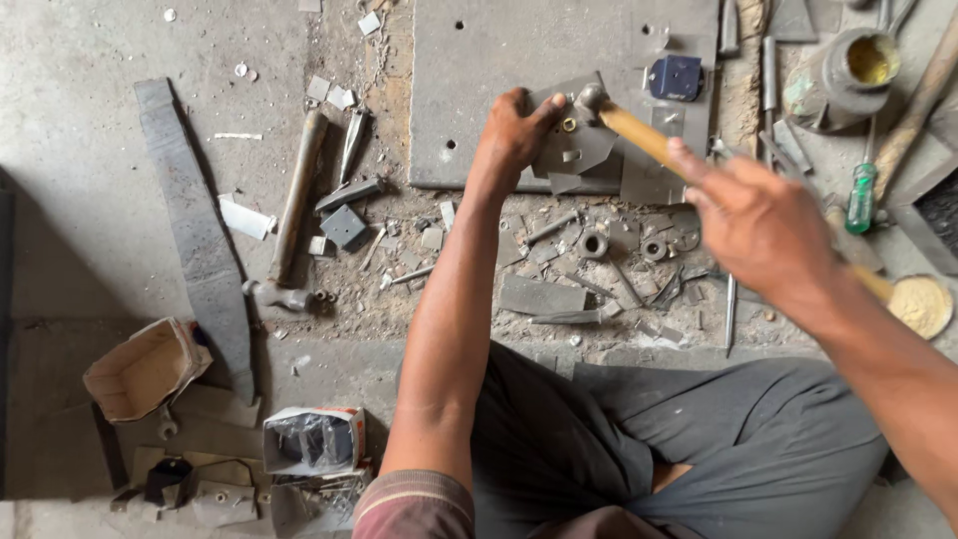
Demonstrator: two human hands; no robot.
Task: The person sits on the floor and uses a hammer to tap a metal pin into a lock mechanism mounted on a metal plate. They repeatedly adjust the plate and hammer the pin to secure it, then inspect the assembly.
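Clearly, left hand point(514, 125) presses the metal piece point(579, 150) steady; right hand point(763, 225) fingers clench the hammer point(629, 125) above it.

Wooden-handled hammer point(639, 132), matt metal plate point(499, 60)

I note a hammer point(639, 133) with pale yellow-brown wooden handle and dull grey head. Beyond its head, a dark blue block point(676, 77). Right of it, a green-handled screwdriver point(861, 197) and a grey pot point(843, 75), yellow inside.
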